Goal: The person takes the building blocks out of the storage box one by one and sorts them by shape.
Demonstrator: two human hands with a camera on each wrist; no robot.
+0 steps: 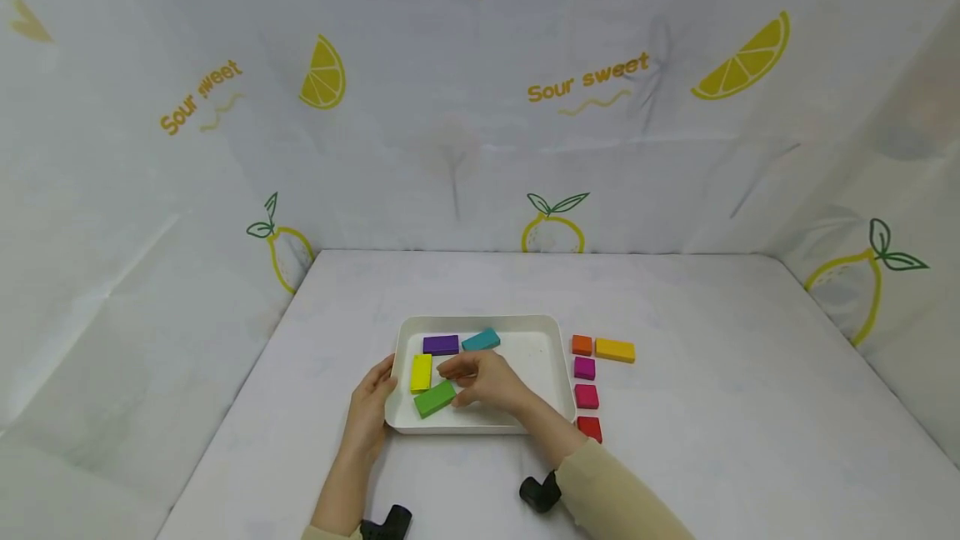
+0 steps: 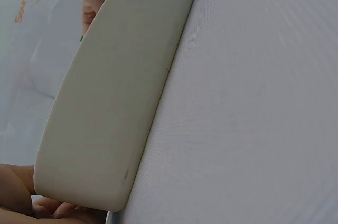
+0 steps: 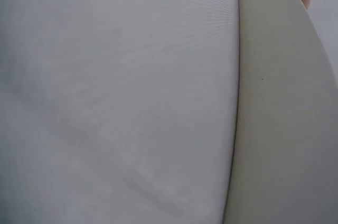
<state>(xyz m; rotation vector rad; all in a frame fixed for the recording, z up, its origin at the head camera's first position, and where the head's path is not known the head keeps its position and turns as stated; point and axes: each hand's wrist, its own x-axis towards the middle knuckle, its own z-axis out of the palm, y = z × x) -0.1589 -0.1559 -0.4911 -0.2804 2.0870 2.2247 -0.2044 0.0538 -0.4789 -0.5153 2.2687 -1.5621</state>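
Observation:
My left hand (image 1: 369, 408) holds the white tray (image 1: 517, 430) by its left side; the left wrist view shows fingers (image 2: 16, 187) around the tray's corner. Inside the tray, my right hand (image 1: 487, 382) hovers with bent fingers, thumb and fingertips apart. Its thumb is right at the end of a green block (image 1: 435, 399), which lies at a slant near the front left. A yellow block (image 1: 422, 373) sits just behind the green one. Farther back lie a purple block (image 1: 440, 345) and a teal block (image 1: 482, 340).
Along the tray's right side, on the white table (image 1: 712, 407), lie an orange block (image 1: 582, 345), a magenta block (image 1: 584, 368), a pink block (image 1: 587, 397) and a red block (image 1: 590, 428). An amber block (image 1: 615, 350) is beside the orange one. Printed cloth walls (image 1: 420, 173) surround the table.

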